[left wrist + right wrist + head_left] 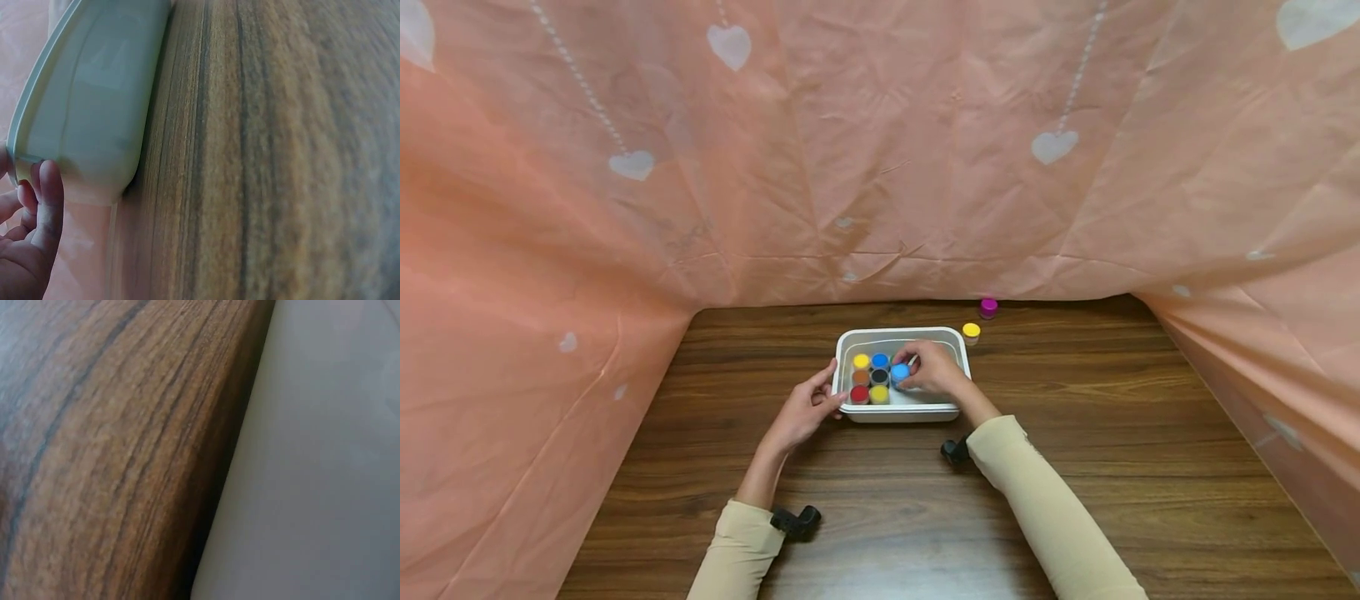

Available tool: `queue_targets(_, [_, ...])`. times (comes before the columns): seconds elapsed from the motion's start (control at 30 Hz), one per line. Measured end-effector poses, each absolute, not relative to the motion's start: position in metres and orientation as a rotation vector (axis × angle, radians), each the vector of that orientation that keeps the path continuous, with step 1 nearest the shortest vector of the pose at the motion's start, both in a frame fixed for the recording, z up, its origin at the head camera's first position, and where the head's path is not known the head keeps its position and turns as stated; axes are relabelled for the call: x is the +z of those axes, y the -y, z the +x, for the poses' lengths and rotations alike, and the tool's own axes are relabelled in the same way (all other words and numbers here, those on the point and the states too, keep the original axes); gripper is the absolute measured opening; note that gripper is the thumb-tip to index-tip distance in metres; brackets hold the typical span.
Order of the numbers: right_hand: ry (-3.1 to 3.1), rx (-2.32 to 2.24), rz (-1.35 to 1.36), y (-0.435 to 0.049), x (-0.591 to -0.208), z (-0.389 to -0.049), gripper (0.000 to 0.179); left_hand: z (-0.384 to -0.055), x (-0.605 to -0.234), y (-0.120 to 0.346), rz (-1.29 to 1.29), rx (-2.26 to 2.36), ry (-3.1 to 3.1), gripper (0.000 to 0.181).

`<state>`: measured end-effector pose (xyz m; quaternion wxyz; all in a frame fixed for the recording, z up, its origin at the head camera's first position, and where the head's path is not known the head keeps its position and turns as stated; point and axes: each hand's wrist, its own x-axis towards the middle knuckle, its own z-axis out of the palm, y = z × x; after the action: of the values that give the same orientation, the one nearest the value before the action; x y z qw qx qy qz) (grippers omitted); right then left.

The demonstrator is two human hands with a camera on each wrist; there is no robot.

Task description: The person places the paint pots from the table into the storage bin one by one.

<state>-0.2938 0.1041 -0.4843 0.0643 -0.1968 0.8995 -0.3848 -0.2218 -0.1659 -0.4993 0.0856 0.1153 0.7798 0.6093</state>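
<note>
A white plastic tub (917,414) stands on the wooden table, holding several small paint pots in rows at its left side. My left hand (805,412) grips the tub's left end at the rim; in the left wrist view its fingers (50,194) lie against the tub wall. My right hand (931,367) reaches inside and pinches a light blue paint pot (900,372). Beside that pot are a black pot (879,377) and a darker blue pot (880,361). Yellow, brown and red (859,395) pots fill the left rows. Only table and tub wall (312,475) show in the right wrist view.
Outside the tub's back right corner stand a yellow-lidded pot (972,333) and a magenta-lidded pot (988,308). A pink cloth (880,167) with white hearts hangs behind and on both sides of the table (1090,400).
</note>
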Motion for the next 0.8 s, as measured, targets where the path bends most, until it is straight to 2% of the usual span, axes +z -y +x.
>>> queue_targets(0.8, [-2.837, -0.963, -0.712, -0.0989, -0.4885, -0.2934, 0.031, -0.2216, -0.4997, 0.1655, 0.331, 1.800, -2.343, 0.067])
